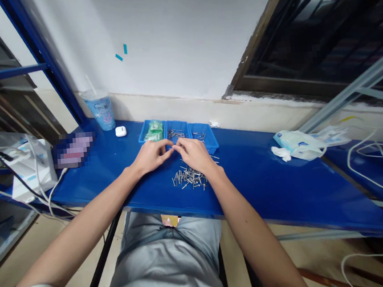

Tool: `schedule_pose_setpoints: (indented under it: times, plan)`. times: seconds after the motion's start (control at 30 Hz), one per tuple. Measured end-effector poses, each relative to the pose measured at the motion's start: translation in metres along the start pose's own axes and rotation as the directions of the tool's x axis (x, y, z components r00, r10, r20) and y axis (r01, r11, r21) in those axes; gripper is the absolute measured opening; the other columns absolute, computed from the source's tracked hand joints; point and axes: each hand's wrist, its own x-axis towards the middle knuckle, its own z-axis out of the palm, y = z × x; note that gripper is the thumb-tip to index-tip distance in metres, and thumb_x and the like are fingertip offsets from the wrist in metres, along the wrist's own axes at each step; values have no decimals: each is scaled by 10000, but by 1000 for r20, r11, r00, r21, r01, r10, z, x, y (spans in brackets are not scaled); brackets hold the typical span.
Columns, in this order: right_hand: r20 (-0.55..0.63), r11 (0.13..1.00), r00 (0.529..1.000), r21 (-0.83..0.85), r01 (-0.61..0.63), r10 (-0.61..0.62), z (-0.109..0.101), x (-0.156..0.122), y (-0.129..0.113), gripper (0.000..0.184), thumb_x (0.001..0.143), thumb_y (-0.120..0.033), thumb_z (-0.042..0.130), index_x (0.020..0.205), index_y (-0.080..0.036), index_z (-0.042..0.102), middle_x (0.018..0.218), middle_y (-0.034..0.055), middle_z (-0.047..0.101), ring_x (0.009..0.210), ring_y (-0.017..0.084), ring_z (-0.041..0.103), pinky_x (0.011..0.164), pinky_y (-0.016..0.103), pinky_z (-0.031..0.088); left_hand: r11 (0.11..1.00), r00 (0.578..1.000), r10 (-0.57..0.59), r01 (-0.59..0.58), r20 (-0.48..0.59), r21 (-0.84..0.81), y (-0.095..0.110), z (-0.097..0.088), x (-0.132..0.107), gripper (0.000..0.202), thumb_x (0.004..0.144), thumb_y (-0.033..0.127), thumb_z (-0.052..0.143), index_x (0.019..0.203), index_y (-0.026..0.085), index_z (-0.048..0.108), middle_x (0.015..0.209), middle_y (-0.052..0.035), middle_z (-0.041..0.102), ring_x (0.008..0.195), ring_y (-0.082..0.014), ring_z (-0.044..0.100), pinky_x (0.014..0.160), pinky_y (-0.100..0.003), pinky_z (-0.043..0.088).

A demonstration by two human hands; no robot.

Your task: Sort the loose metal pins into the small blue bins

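My left hand (153,156) and my right hand (195,153) meet fingertip to fingertip just in front of the small blue bins. Both are pinched closed; whatever sits between the fingertips is too small to make out. Below my right hand, a loose pile of metal rivets (190,178) with long thin pins lies on the blue table (258,178). Green packets (155,129) fill the left bin (141,136). More rivets lie in the middle bin (177,124) and the right bin (213,141), which my hands partly cover.
A blue cup with a straw (100,110) and a white earbud case (120,131) stand at the back left. Nearby are a blurred phone-like object (74,150) and a white power strip with cables (34,168). A tissue pack (300,144) lies at right.
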Motion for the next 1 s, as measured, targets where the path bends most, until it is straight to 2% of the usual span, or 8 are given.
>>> schedule_pose_setpoints:
  times: [0.23, 0.43, 0.63, 0.73, 0.87, 0.93, 1.0]
  plan:
    - [2, 995, 1000, 94, 15, -15, -5, -1, -8, 251, 1044, -383, 551, 867, -223, 627, 821, 17, 690, 698, 165, 558, 685, 289, 340, 999, 998, 10, -8, 58, -41, 4, 0, -1, 157, 950, 268, 553, 1042, 179, 644, 617, 41, 623, 519, -116, 523, 576, -250, 373]
    - [-2, 996, 1000, 84, 6, -6, -7, 0, -12, 370, 1085, -392, 428, 790, -223, 572, 784, 23, 653, 703, 169, 535, 688, 296, 324, 997, 998, 20, -15, 58, -80, 7, -1, 0, 46, 922, 232, 550, 927, 191, 571, 631, 42, 606, 540, -112, 529, 576, -245, 386]
    - [6, 998, 1000, 66, 13, -14, -7, 0, -12, 358, 1079, -401, 443, 808, -220, 591, 790, 24, 668, 702, 172, 552, 683, 299, 328, 993, 999, 30, -25, 40, -118, 7, -2, 0, 25, 921, 216, 553, 921, 193, 562, 639, 46, 590, 553, -110, 529, 576, -240, 408]
    - [13, 999, 1000, 41, 3, -4, -7, 0, -11, 335, 1089, -356, 410, 893, -218, 645, 838, 41, 708, 747, 192, 607, 701, 306, 358, 991, 999, 40, -37, 23, -131, 7, -3, 1, 50, 941, 221, 552, 905, 190, 568, 690, 24, 626, 585, -114, 553, 588, -241, 427]
    - [58, 1000, 998, 19, -1, 0, -4, -1, -8, 253, 1059, -259, 447, 1147, -240, 683, 1049, 71, 774, 900, 228, 689, 780, 327, 424, 992, 999, 40, -41, -10, -117, 7, -4, 1, 137, 1004, 276, 542, 910, 189, 589, 770, -12, 682, 651, -129, 604, 634, -258, 458]
    - [72, 1000, 997, 9, 3, -4, -2, -1, -6, 237, 1037, -232, 484, 1162, -243, 685, 1093, 77, 777, 938, 237, 698, 791, 333, 434, 992, 999, 33, -36, -23, -122, 6, -3, 1, 172, 1025, 308, 546, 904, 194, 590, 775, -18, 692, 677, -140, 622, 652, -268, 468]
    - [69, 1000, 998, 10, 3, -3, -1, 0, -5, 191, 1025, -233, 513, 1099, -241, 689, 1044, 66, 777, 910, 230, 694, 768, 325, 427, 991, 999, 27, -30, -27, -129, 6, -3, 2, 183, 1031, 325, 558, 903, 198, 591, 785, -23, 702, 702, -148, 636, 667, -275, 474]
